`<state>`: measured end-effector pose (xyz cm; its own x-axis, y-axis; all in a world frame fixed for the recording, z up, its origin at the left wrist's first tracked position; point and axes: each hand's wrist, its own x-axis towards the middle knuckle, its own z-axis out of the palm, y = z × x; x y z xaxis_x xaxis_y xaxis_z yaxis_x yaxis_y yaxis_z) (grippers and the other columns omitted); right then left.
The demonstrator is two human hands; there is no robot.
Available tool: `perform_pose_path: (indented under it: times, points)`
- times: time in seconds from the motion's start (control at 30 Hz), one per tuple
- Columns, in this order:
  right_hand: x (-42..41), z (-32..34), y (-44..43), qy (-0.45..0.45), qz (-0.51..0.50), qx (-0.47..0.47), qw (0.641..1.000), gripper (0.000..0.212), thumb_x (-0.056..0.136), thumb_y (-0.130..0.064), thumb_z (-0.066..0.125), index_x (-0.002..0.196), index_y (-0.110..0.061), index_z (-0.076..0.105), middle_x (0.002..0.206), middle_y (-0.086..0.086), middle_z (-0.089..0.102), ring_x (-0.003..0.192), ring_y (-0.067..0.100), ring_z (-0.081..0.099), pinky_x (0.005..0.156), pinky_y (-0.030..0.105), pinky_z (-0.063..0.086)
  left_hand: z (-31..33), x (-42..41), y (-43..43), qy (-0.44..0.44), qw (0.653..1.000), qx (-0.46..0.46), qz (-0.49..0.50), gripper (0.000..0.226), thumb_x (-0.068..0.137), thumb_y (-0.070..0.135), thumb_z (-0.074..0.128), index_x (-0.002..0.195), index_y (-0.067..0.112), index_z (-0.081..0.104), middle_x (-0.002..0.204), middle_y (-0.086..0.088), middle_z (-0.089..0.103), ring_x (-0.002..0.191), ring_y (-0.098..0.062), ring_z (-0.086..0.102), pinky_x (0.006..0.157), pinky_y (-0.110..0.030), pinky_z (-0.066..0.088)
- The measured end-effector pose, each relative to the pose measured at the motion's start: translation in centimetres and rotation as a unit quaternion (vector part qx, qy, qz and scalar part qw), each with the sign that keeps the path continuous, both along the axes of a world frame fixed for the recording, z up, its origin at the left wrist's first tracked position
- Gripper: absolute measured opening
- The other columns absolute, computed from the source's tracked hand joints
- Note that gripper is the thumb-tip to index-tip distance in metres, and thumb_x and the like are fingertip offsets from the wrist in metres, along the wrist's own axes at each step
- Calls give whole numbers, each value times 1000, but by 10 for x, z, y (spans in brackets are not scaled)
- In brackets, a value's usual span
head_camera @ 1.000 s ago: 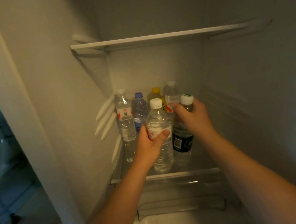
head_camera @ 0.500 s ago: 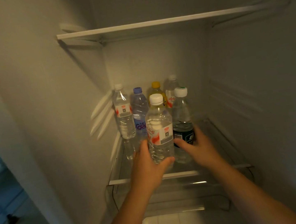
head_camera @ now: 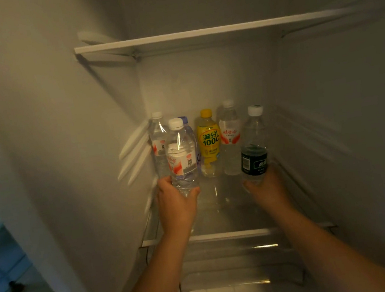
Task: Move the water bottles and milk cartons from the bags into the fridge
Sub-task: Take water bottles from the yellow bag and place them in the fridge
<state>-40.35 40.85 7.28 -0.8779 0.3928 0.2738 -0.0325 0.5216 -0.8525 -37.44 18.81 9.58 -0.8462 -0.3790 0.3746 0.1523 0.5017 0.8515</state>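
Note:
Both my arms reach into the open fridge. My left hand point(head_camera: 175, 203) grips the base of a clear water bottle with a red-and-white label point(head_camera: 181, 158), upright on the glass shelf point(head_camera: 225, 235) at the left. My right hand point(head_camera: 269, 188) holds the bottom of a clear bottle with a dark green label point(head_camera: 253, 148) at the right. Behind them, at the back of the shelf, stand a white-capped water bottle point(head_camera: 159, 145), a blue-capped bottle point(head_camera: 187, 122) mostly hidden, a yellow drink bottle point(head_camera: 208, 141) and another red-labelled water bottle point(head_camera: 230, 136).
An upper white shelf point(head_camera: 196, 33) spans the fridge above the bottles. A transparent drawer point(head_camera: 238, 262) sits under the glass shelf. The fridge's left wall point(head_camera: 63, 138) carries white shelf rails point(head_camera: 135, 150). Dim floor point(head_camera: 14, 291) shows at the far left.
The two bottles in my hands have moved apart, the left one leftward and the right one rightward, uncovering the yellow bottle. My hands now hold them low at their bases.

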Motion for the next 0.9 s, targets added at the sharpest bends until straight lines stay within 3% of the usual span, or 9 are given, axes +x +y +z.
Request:
perform_pose_path:
  times: [0.1,0.2,0.37,0.5,0.9]
  points:
    - [-15,-3,6,-15,-32,8,999,59,70,-42,77,120,-16,59,114,7,64,103,28,64,84,47,56,1,-6,-2,5,998,-25,58,68,66,27,89,116,13,44,122,-10,48,110,-29,51,80,-33,42]
    - [-27,-1,8,-45,-57,17,997,56,80,-36,73,127,-11,55,124,14,58,111,34,60,91,49,52,-3,-14,-3,7,996,-27,84,61,67,27,88,105,11,43,118,-13,47,105,-32,53,77,-34,41]
    - [-42,9,9,-77,-57,20,995,52,87,-32,68,130,-5,54,129,21,56,113,37,58,93,43,50,0,-18,-5,1,996,18,90,50,75,22,84,97,16,39,100,-2,50,92,-29,59,68,-31,39]
    - [-49,15,8,-106,-64,55,991,42,96,-18,58,129,7,52,133,28,54,121,41,53,96,41,44,2,-27,-18,-52,994,18,95,36,85,21,74,98,14,42,100,-9,63,91,-33,64,71,-36,50]
    - [-52,6,7,-90,-87,93,988,37,95,-18,56,125,3,55,129,24,57,118,40,55,95,43,46,-5,-29,-21,-67,989,-42,129,11,93,9,51,103,7,45,100,-19,64,89,-39,63,71,-47,55]
